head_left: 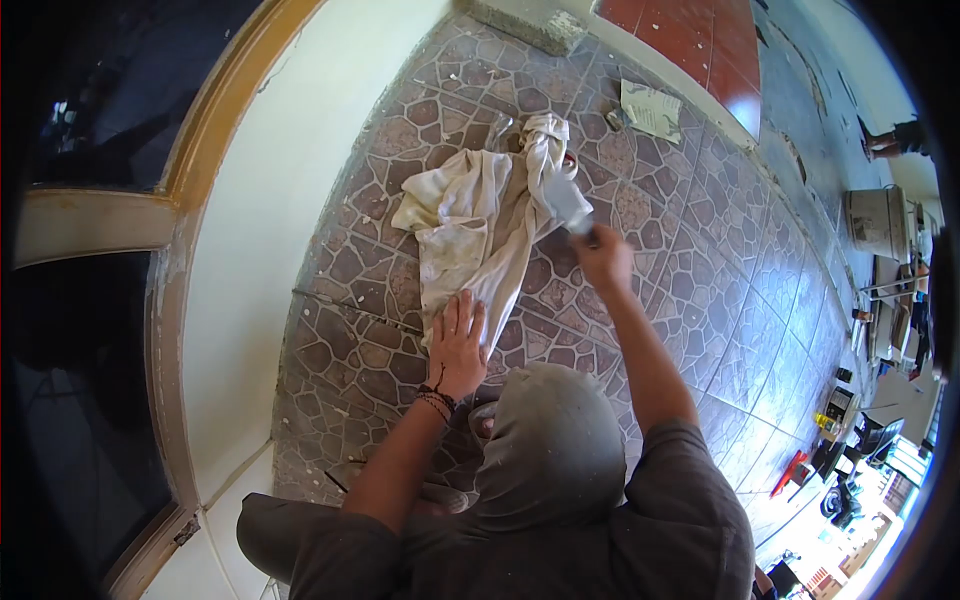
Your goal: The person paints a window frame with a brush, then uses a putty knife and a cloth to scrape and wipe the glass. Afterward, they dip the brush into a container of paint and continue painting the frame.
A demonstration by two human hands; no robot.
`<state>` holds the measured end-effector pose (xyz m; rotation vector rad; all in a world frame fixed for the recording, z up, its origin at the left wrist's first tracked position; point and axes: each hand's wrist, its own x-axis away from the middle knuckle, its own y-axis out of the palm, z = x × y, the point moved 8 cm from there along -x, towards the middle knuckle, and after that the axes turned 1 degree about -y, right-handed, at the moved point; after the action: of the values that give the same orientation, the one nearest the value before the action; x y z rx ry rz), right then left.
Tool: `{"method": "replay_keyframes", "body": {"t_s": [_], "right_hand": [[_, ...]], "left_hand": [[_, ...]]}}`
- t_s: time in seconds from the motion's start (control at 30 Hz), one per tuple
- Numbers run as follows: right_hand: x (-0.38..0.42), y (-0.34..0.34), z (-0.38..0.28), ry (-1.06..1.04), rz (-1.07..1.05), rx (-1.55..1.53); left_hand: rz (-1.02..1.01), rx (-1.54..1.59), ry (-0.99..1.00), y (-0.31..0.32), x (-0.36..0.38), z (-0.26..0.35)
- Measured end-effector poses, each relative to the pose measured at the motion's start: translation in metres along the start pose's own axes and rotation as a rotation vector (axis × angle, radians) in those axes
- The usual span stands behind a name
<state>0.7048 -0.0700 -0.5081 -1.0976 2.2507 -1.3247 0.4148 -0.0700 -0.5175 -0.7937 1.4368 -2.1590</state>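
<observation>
Kneeling over a patterned tile floor [700, 300], a person presses the left hand [458, 340] flat, fingers spread, on the near end of a crumpled off-white cloth [470, 225]; the palm holds nothing but appears to pin the fabric so that it cannot slide. The right hand [603, 258] is closed around the handle of a flat-bladed tool, seemingly a scraper or putty knife [567, 205], whose pale blade lies against the cloth's right edge. The cloth stretches away from the person, bunched at its far end, where a small clear object, possibly glass, sits beside it. Braided bands circle the left wrist.

The tiles carry an irregular stone motif in brown and grey, with pale splashes and a crack near the cloth. A white wall [260, 250] with a wooden window frame [215, 120] borders the floor on the left. A folded paper [650, 108] lies farther off, near red tiles [715, 45]. A bucket [878, 222] and assorted clutter stand well apart on the right.
</observation>
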Motion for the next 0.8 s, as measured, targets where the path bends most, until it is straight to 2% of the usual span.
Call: {"method": "replay_keyframes", "body": {"t_s": [0.03, 0.1, 0.17, 0.23, 0.3, 0.37, 0.4, 0.43, 0.5, 0.53, 0.57, 0.67, 0.73, 0.8], "right_hand": [[-0.005, -0.020, 0.012, 0.155, 0.042, 0.050], [-0.022, -0.061, 0.010, 0.076, 0.311, 0.116], [-0.057, -0.065, 0.011, 0.038, 0.407, 0.016], [-0.097, -0.035, 0.002, 0.108, 0.237, -0.226], [-0.124, -0.015, -0.037, -0.081, 0.239, -0.170], [-0.142, 0.004, -0.060, -0.053, 0.155, -0.067], [-0.149, 0.011, -0.068, -0.114, 0.190, -0.026], [-0.157, 0.014, -0.069, -0.132, 0.196, -0.030], [-0.161, 0.009, -0.067, -0.038, 0.228, -0.092], [-0.163, 0.001, -0.068, -0.060, 0.242, -0.220], [-0.154, -0.019, -0.085, -0.123, 0.190, -0.470], [-0.156, -0.042, -0.093, -0.213, 0.132, -0.458], [-0.174, -0.025, -0.090, -0.248, 0.151, -0.210], [-0.177, -0.022, -0.103, -0.236, 0.175, -0.288]], "left_hand": [[-0.037, 0.006, -0.013, 0.002, -0.002, 0.000], [-0.072, 0.035, -0.028, 0.005, 0.000, 0.000], [-0.119, 0.031, -0.031, 0.007, -0.003, -0.001], [-0.115, 0.065, -0.024, 0.005, -0.004, -0.002], [-0.108, 0.093, -0.021, -0.001, -0.003, -0.007], [-0.142, 0.229, -0.031, -0.006, -0.005, -0.010], [0.028, 0.290, -0.013, -0.020, -0.005, -0.014], [0.046, 0.286, -0.019, -0.022, -0.006, -0.020], [0.221, 0.421, -0.145, -0.059, -0.001, -0.038], [0.364, 0.401, -0.126, -0.086, 0.001, -0.045], [0.377, 0.397, -0.136, -0.103, -0.004, -0.053], [0.481, 0.515, -0.202, -0.155, -0.023, -0.064], [0.584, 0.531, -0.140, -0.199, -0.049, -0.058], [0.605, 0.513, -0.120, -0.230, -0.061, -0.047]]}}
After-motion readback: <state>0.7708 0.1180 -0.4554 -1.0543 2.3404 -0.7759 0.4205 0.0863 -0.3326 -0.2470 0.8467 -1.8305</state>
